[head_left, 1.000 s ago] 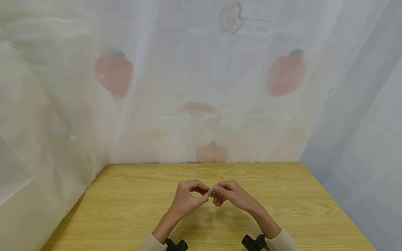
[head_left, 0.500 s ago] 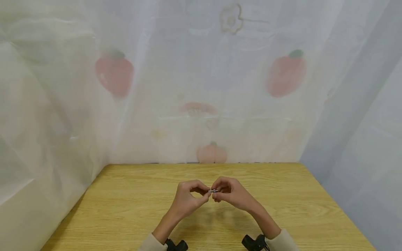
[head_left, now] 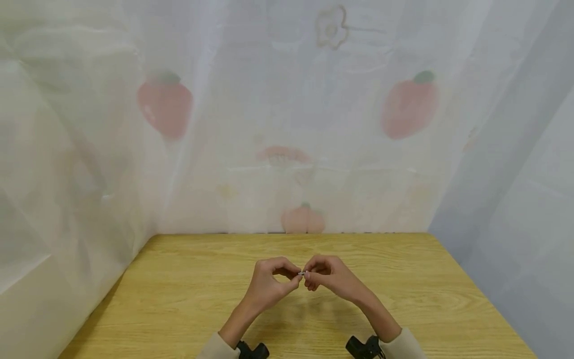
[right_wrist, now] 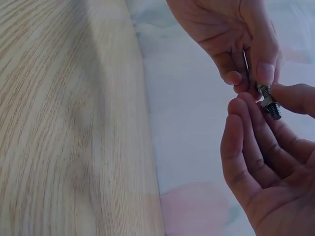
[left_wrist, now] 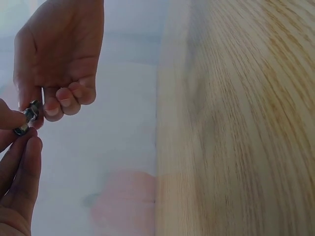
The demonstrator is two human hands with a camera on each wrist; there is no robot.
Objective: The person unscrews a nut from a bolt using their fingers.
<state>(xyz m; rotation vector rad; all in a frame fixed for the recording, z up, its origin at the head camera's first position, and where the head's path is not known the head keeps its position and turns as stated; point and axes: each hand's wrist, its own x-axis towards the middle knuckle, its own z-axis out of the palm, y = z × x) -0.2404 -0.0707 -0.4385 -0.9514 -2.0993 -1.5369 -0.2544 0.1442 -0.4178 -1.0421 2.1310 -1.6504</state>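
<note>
Close over the table, my two hands meet at a small metal bolt point(right_wrist: 275, 113) with a threaded shank. A nut point(right_wrist: 268, 102) sits part way along the thread. My left hand point(head_left: 271, 285) pinches one end of the bolt between thumb and fingers, which hide that end. From the other side, my right hand point(head_left: 334, 280) has its thumb and forefinger at the nut, pinching it. Its other fingers point(left_wrist: 64, 98) are loosely curled below, seen in the left wrist view. The bolt lies roughly level between the hands in the head view.
A wood-grain table point(head_left: 179, 299) spreads under both hands. Pale sheeting point(head_left: 287, 109) printed with strawberries hangs behind it and at both sides. Black wrist cameras point(head_left: 253, 350) sit at the sleeve cuffs.
My right fingers and thumb first opened up around the nut, then shifted, with the thumb now further forward over it. The left hand keeps its pinch and stays almost in place.
</note>
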